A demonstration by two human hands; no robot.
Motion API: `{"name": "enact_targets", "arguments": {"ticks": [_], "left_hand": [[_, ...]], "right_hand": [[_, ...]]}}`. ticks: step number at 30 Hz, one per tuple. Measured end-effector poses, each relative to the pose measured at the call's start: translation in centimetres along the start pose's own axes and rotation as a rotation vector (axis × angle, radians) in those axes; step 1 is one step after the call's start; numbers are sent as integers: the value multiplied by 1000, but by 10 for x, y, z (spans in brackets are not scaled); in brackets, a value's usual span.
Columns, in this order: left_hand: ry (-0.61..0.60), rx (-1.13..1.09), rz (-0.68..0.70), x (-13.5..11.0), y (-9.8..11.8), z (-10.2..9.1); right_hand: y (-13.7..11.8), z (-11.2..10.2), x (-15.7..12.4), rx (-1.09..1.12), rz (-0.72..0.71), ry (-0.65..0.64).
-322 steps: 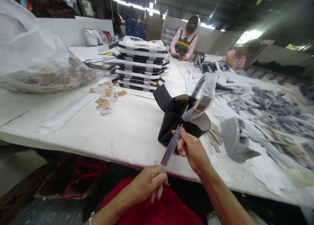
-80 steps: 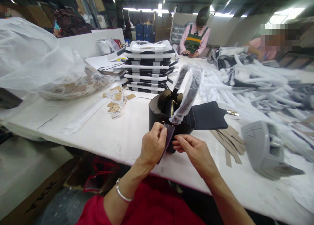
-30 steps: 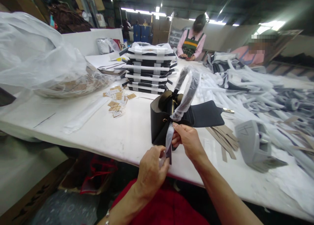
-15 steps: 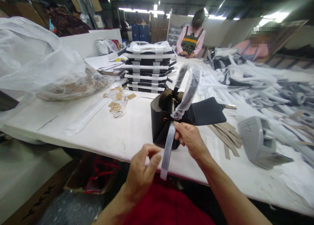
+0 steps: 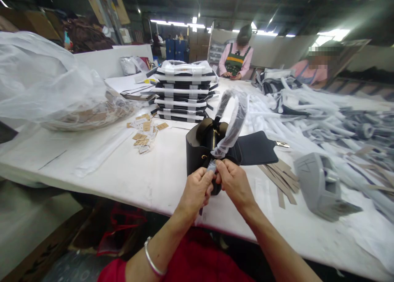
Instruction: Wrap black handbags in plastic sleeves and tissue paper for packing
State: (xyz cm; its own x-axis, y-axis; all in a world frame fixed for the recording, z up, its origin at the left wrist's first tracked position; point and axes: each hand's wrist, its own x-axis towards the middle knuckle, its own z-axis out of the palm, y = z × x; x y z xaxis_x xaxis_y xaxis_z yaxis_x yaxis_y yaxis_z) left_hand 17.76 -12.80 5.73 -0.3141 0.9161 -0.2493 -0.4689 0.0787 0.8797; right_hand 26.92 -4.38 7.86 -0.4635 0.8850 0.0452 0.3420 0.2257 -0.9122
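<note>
A black handbag point(image 5: 194, 152) stands on the table, its mouth open and its black flap point(image 5: 257, 148) spread to the right. The bag's handle point(image 5: 235, 120), wrapped in clear plastic, arches over the top. At the near end of the bag, my left hand point(image 5: 197, 189) is closed around a plastic-wrapped strap point(image 5: 211, 166), thumb on top. My right hand point(image 5: 232, 177) pinches the same strap just beside it, close under the handle's lower end. The fingertips of both hands nearly meet, and they hide part of the strap and the bag's near side.
Behind the bag rises a stack of wrapped black bags point(image 5: 183, 91). Tan tags point(image 5: 146, 132) lie to the left, near a large plastic bag point(image 5: 46, 81). On the right are brown strips point(image 5: 281, 177), a grey tape dispenser point(image 5: 318, 187) and a heap of wrapped straps point(image 5: 308, 105). A co-worker point(image 5: 236, 58) stands across the table.
My left hand has moved up and right and taken hold of the strap, which hung below my right hand. My right hand stays near the handle's end. The view has tilted slightly.
</note>
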Motion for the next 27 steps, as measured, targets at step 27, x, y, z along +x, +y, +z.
{"name": "enact_targets", "arguments": {"ticks": [27], "left_hand": [[202,72,57,12,-8,2]], "right_hand": [[147,-282,-41,57,430,705]]}}
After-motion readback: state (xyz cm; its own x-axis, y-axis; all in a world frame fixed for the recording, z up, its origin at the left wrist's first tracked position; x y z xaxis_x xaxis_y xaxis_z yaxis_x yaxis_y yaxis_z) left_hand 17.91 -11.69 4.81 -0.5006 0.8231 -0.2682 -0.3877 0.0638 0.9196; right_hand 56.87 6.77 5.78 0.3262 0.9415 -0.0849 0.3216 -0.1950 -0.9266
